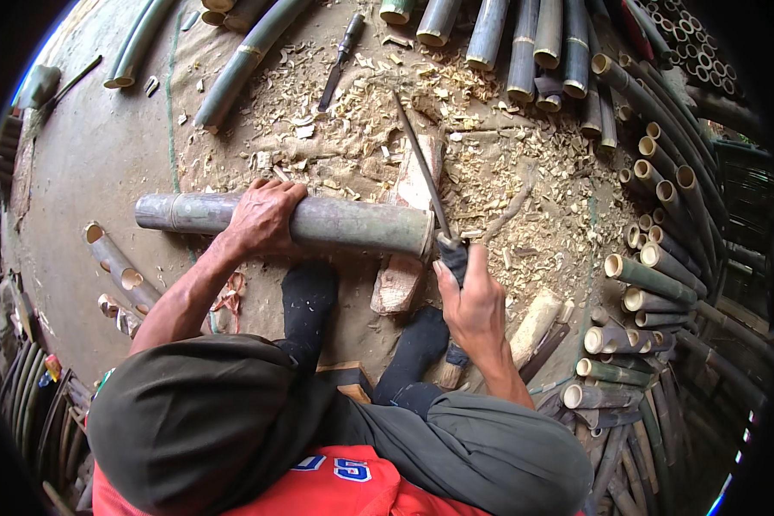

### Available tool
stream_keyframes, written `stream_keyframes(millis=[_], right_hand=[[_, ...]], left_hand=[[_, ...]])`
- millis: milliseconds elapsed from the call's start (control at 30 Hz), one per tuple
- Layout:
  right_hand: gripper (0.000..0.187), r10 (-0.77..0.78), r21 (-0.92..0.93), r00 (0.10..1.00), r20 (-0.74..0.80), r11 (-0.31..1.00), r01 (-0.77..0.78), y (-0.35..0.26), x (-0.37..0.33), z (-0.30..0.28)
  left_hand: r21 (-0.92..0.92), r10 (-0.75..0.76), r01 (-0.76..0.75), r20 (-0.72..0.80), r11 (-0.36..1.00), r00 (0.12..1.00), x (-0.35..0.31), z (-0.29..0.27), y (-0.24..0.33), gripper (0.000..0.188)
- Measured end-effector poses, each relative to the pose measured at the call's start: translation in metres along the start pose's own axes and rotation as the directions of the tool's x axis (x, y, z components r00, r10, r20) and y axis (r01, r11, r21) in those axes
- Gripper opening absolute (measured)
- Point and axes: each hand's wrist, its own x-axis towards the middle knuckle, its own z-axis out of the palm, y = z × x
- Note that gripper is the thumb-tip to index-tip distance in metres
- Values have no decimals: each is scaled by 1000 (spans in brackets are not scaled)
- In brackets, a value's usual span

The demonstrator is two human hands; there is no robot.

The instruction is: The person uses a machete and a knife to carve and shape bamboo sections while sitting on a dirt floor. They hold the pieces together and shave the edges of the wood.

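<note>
A thick bamboo tube (361, 225) lies crosswise in front of me, its right end resting over a wooden block (398, 284). My left hand (265, 213) is wrapped over the tube left of its middle. In my right hand (473, 301) is the dark wrapped handle of a long-bladed knife (423, 168). Its narrow blade points away from me and slightly left, passing close by the tube's right end. Whether the blade touches the tube, I cannot tell. Behind the tube, a second knife or chisel-like tool (340, 64) with a dark handle lies on the ground.
Pale wood shavings (525, 189) cover the ground ahead and to the right. Cut bamboo tubes (525, 52) fan out at the far side, and more bamboo (654, 275) is stacked on the right. A notched bamboo piece (120, 267) lies at left. My dark-socked feet (310, 301) are beneath the tube.
</note>
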Motion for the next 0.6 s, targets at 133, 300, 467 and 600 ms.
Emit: stream_keyframes(millis=[133, 300, 467, 600], right_hand=[[35, -30, -122, 999, -16, 992, 27, 18, 5, 15], [31, 108, -88, 989, 96, 991, -100, 10, 4, 2], [27, -282, 52, 923, -261, 951, 306, -18, 2, -11], [31, 90, -255, 995, 43, 964, -76, 47, 3, 25]], left_hand=[[43, 14, -8, -141, 999, 990, -4, 8, 7, 78], [53, 0, 9, -166, 999, 986, -11, 5, 11, 76], [89, 7, 16, -254, 996, 967, -15, 16, 11, 74], [97, 26, -1, -256, 995, 966, -11, 16, 12, 74]])
